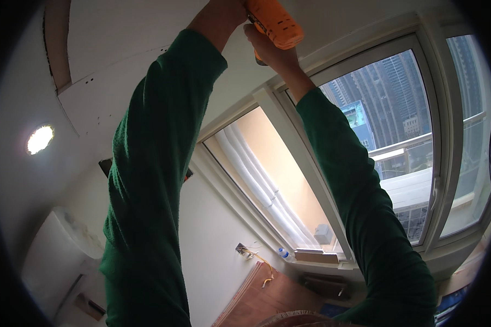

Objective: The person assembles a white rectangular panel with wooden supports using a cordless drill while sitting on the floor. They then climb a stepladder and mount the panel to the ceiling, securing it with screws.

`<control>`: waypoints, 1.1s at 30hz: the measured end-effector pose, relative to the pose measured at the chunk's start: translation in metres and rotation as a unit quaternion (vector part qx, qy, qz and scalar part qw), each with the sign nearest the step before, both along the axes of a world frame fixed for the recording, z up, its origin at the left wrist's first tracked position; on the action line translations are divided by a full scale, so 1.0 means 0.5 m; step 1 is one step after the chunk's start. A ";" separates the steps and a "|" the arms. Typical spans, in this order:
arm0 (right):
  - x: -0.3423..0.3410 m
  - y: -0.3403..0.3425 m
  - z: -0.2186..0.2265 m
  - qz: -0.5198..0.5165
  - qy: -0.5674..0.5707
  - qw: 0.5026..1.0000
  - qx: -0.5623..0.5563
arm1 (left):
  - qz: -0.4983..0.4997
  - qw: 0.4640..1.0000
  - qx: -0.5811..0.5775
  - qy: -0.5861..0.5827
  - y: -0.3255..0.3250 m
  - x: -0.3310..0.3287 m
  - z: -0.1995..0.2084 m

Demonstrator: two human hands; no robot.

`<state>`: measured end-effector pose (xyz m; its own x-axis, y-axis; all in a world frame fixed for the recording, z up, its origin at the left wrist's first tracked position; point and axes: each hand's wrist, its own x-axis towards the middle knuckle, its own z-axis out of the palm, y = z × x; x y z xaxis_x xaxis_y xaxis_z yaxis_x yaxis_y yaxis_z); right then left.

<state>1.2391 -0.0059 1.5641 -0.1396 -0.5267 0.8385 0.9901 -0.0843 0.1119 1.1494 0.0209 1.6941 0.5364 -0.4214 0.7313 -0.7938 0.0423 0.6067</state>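
Both my arms, in green sleeves, reach up toward the ceiling. An orange power drill [278, 24] is held overhead at the top edge of the view, its front end cut off. My right hand [273, 52] is closed around the drill's grip, and the grip's lower end shows below the fingers. Close beside the drill's front is my left hand [228, 15]. Its fingers lie hidden behind the tool or beyond the frame, so I cannot tell what they hold.
The white ceiling panel [120, 38] has dark screw spots, and a long opening [58, 43] runs at far left. A lit ceiling lamp [40, 139] is left. Windows [382, 109] fill the right. Below are hanging wires [253, 254], brown boards [256, 294] and a large white roll [60, 240].
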 end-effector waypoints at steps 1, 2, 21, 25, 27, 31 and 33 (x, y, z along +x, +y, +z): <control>-0.009 -0.023 -0.019 -0.017 0.051 0.999 0.005 | -0.043 0.999 0.027 0.007 -0.010 0.002 -0.022; -0.036 0.024 -0.034 0.014 0.090 0.996 0.005 | -0.036 0.998 0.052 0.003 0.044 -0.030 -0.053; -0.619 0.078 -1.191 0.218 0.658 0.709 0.130 | 0.180 0.636 0.366 0.655 1.126 -0.497 -1.605; -0.733 0.127 -1.352 0.229 0.766 0.587 0.125 | -0.008 0.572 0.372 0.731 1.124 -0.634 -1.721; -0.765 0.124 -1.403 0.223 0.796 0.552 0.110 | -0.077 0.564 0.365 0.736 1.101 -0.653 -1.783; -0.836 0.117 -1.419 0.183 0.854 0.482 0.076 | -0.064 0.699 0.439 0.561 1.024 -0.531 -1.940; -0.878 0.102 -1.432 0.166 0.873 0.455 0.059 | -0.039 0.760 0.488 0.429 0.923 -0.424 -1.952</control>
